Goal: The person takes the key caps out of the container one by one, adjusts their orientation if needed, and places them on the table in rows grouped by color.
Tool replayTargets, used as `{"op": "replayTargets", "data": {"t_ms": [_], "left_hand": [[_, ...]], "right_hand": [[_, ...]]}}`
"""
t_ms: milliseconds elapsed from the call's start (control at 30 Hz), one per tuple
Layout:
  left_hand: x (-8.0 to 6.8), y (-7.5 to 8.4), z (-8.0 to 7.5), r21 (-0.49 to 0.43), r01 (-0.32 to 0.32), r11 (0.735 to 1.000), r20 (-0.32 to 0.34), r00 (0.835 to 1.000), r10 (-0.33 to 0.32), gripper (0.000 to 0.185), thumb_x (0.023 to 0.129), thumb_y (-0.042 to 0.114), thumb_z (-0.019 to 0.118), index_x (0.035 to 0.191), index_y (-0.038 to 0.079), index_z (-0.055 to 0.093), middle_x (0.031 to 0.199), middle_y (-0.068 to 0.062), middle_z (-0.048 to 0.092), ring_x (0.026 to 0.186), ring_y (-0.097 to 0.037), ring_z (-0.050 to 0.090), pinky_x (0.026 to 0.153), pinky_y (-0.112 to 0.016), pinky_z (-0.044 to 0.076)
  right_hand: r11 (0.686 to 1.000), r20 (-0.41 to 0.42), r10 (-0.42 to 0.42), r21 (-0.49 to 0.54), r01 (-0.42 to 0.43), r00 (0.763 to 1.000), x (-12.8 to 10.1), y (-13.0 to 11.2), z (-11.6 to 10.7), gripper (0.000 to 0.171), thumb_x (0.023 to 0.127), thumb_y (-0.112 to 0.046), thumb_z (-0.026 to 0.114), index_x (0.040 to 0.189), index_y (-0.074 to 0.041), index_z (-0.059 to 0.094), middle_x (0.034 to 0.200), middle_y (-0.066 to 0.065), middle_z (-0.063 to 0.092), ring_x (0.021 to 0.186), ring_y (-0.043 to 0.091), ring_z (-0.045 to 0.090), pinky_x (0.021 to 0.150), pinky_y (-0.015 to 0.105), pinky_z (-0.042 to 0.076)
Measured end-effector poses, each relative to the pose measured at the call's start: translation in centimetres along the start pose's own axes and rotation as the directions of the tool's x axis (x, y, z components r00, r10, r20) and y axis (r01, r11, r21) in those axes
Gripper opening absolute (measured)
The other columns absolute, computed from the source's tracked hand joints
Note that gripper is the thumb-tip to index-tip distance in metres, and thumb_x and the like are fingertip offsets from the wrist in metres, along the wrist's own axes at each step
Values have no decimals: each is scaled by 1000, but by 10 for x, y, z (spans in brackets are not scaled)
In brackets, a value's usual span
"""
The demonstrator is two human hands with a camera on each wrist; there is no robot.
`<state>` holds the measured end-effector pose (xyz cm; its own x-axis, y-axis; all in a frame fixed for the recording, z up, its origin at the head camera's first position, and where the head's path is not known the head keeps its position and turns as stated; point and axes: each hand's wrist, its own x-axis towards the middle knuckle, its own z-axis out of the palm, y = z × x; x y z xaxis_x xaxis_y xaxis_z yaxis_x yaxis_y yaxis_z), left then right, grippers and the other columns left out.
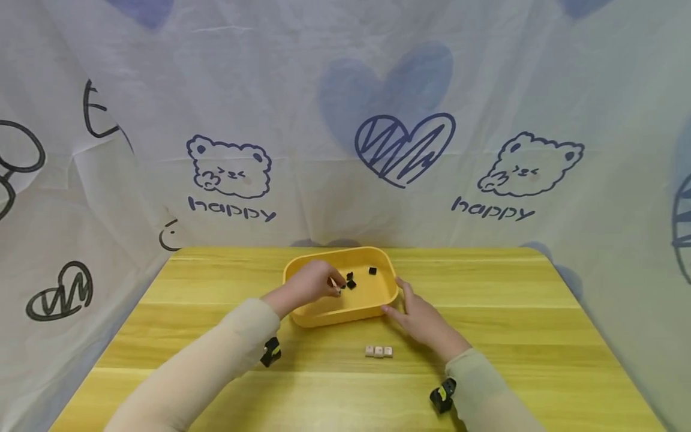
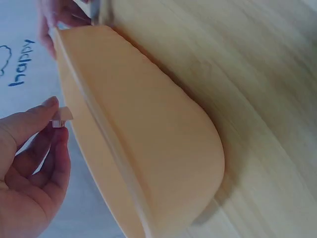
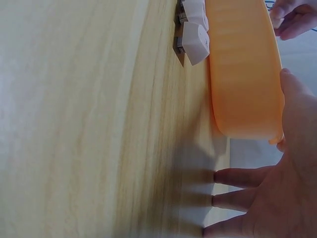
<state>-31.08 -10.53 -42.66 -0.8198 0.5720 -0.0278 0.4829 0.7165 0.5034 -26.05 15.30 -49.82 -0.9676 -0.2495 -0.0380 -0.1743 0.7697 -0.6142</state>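
Note:
A yellow tray [image 1: 351,316] stands on the wooden table with several small black keycaps [image 1: 351,282] inside. My left hand [image 1: 330,287] hovers over the tray's left part and pinches a small white keycap [image 2: 62,118] between thumb and finger. My right hand [image 1: 417,316] lies open at the tray's right front corner, thumb against the tray wall [image 3: 242,74] and straight fingers [image 3: 233,201] touching the table. Three white keycaps [image 1: 378,351] sit in a row on the table in front of the tray; in the right wrist view the white keycaps [image 3: 195,39] lie beside the tray.
The wooden table [image 1: 513,312] extends to both sides of the tray. A printed cloth backdrop [image 1: 345,150] hangs behind and around the table. Small black wrist cameras [image 1: 442,396] sit on both sleeves.

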Motion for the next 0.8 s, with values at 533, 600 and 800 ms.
{"op": "replayTargets", "data": {"t_ms": [533, 600, 800], "left_hand": [[-35, 30, 3, -69, -34, 997, -100, 995, 27, 10, 80, 17, 81, 89, 11, 79, 86, 4, 72, 77, -9, 63, 69, -26, 52], [-38, 33, 6, -59, -41, 997, -125, 992, 33, 10, 79, 17, 82, 87, 12, 79, 83, 5, 71, 75, -9, 63, 68, -25, 51], [-48, 39, 18, -39, -104, 994, -165, 982, 96, 7, 78, 14, 83, 82, 11, 78, 78, 5, 69, 68, -5, 60, 73, -27, 52]], "right_hand": [[1000, 4, 13, 25, -13, 1000, 0, -4, 0, 80, 98, -49, 53, 155, -9, 13, 143, 30, 41, 129, 45, 42, 107, 56, 31], [1000, 4, 15, 25, -15, 1000, 0, -5, 0, 80, 98, -48, 53, 155, -9, 13, 143, 30, 41, 129, 45, 42, 107, 56, 31], [999, -1, 18, 29, -18, 1000, -1, -5, -1, 80, 98, -47, 54, 155, -9, 13, 144, 30, 40, 130, 45, 41, 108, 56, 30]]}}
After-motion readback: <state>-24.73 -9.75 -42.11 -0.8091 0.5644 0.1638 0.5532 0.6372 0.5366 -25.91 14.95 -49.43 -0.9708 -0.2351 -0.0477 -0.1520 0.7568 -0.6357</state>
